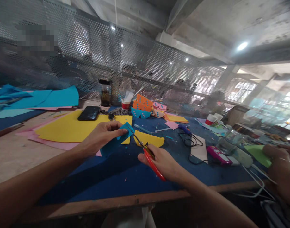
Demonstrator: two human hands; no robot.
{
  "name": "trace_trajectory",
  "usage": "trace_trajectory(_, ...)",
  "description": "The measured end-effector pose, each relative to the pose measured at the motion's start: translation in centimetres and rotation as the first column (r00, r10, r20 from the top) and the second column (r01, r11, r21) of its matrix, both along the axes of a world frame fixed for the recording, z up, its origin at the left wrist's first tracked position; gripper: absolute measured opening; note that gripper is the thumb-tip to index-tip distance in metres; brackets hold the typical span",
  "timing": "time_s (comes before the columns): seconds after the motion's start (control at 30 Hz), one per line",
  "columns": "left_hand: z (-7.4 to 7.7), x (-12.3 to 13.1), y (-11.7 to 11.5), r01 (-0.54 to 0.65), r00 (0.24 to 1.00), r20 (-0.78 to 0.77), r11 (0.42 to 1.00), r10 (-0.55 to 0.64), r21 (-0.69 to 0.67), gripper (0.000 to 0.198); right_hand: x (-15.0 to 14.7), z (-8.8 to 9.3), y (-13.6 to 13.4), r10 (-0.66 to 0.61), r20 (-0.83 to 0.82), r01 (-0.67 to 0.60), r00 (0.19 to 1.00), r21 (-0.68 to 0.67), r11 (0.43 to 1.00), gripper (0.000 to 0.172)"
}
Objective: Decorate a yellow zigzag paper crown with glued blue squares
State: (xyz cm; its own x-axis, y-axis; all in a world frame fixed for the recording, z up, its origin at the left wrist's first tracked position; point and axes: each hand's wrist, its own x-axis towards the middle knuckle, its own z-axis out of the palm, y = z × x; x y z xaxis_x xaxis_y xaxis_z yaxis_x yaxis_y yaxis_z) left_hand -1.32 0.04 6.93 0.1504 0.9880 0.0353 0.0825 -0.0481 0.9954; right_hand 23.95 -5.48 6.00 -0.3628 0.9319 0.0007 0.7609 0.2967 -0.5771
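Beyond the brown front edge of a blue-topped table (99, 186), my right hand (162, 160) holds red-handled scissors (154, 167), its fingers wrapped around the grips, as I follow on the head camera. The blades point away and to the left, meeting the upper right edge of a piece of blue paper (114, 144); I cannot tell how far apart they stand. My left hand (109, 131) has thumb and fingers clamped on that paper, which is held tilted above the tabletop, left of the scissors. Small scraps dot the surface. To the far right, a co-worker's hand (276, 152) is at a sheet of green paper (256, 153), near a magenta object (219, 155); I cannot make out that hand's fingers. Just past my scissors lies a yellow cutout (156, 140). A large yellow sheet (64, 128) rests over pink paper (57, 145) on the left, with a black phone (89, 113) lying on top. Farther back, dotted orange cutouts (142, 103) stand behind a dotted blue cutout (140, 113), beside a red-and-white cup (126, 104). A dark-lidded jar (105, 93) stands before a perforated metal screen (140, 69), and blurred figures of people show through its holes.
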Motion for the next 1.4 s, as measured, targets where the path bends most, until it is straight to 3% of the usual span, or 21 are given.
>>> trace_trajectory(0.87,-0.33,-0.3,0.27,0.055,0.998,0.003,0.999,-0.055,0.001,0.038,-0.15,0.01,-0.19,-0.02,-0.021,0.02,1.0,-0.008,1.0,0.055)
trace_trajectory(1.4,-0.35,-0.24,0.39,0.021,1.0,-0.006,1.0,-0.021,0.001,0.04,-0.33,0.26,-0.32,-0.047,0.008,0.047,0.999,-0.002,0.999,0.053)
